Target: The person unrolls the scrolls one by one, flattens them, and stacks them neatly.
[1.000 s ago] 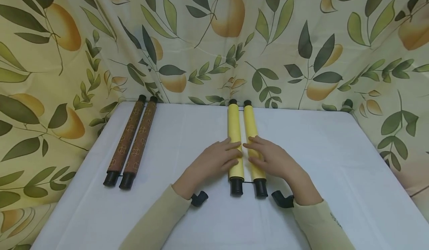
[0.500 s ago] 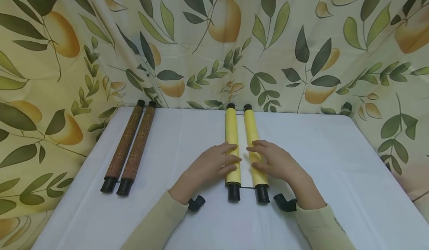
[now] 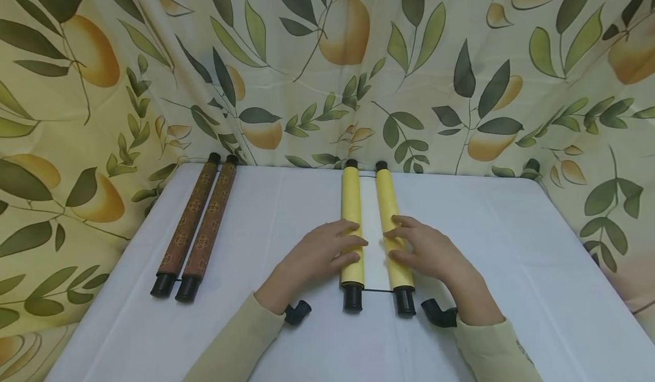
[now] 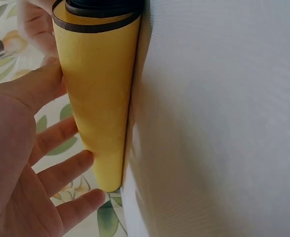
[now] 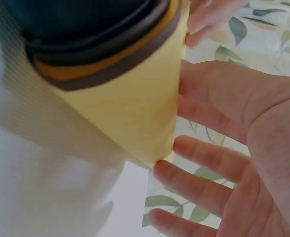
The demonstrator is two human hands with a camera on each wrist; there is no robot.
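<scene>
A yellow scroll with black end knobs lies on the table, its left roll (image 3: 351,200) and right roll (image 3: 388,194) a small gap apart. Between them shows a pale strip (image 3: 374,257) with a dark edge line. My left hand (image 3: 322,251) lies over the left roll, its fingers loosely extended and the fingertips touching the yellow surface. From the other side my right hand (image 3: 432,251) rests its fingertips on the right roll. In both wrist views the fingers (image 4: 65,170) are spread along the roll, not wrapped round it.
A brown patterned scroll (image 3: 199,223) with black knobs lies at the left of the white table (image 3: 286,211). Behind the table hangs a leaf-and-fruit printed cloth (image 3: 317,86). Black wrist-worn devices (image 3: 438,314) sit beneath both wrists.
The two yellow rolls have moved slightly apart, the right one to the right with my right hand and the left one a little left. The strip between them is wider. The view shifted slightly.
</scene>
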